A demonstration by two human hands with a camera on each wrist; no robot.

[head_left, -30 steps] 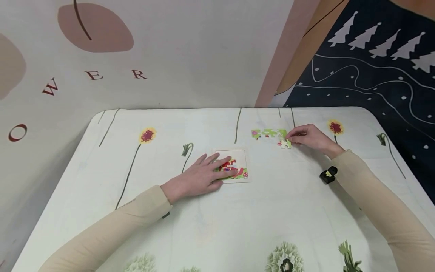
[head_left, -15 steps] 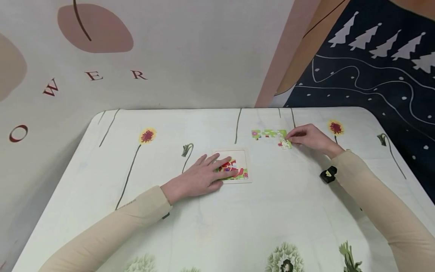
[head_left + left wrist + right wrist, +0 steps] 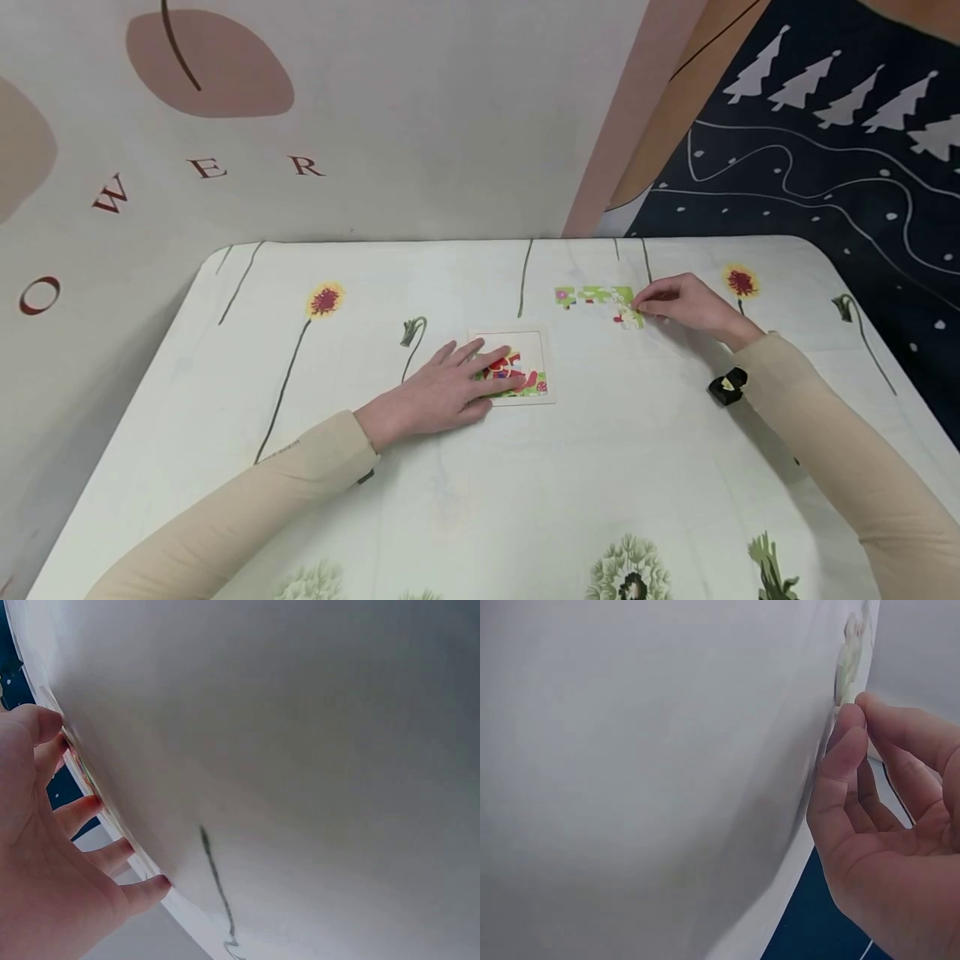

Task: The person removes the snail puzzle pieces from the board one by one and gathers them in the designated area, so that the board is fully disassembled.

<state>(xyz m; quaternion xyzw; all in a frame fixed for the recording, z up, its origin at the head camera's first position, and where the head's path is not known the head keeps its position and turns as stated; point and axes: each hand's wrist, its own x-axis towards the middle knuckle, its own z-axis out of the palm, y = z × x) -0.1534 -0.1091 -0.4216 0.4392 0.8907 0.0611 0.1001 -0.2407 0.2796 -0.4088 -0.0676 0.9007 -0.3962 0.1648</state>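
My left hand (image 3: 442, 392) lies with fingers spread on a small square puzzle board (image 3: 551, 367), covering its left part. Red, green and white picture pieces (image 3: 534, 382) show in the lower half of the board, and its upper part is bare. In the left wrist view, the fingertips (image 3: 154, 889) press along the board's edge. Farther right, my right hand (image 3: 693, 308) pinches the right edge of a green and white puzzle piece (image 3: 627, 318) between thumb and fingers. That piece sits against the right end of a short green row of pieces (image 3: 600, 294).
One separate green piece with a pink flower (image 3: 565, 296) lies left of the row. The white tablecloth (image 3: 480, 500) has printed flowers and stems. A pale wall hanging (image 3: 420, 125) rises behind the table, and a dark cloth with white trees (image 3: 825, 150) hangs at right.
The pinched puzzle piece has shifted slightly and now sits closer under the end of the green row. The left hand stays still on the board; the right hand has barely moved.
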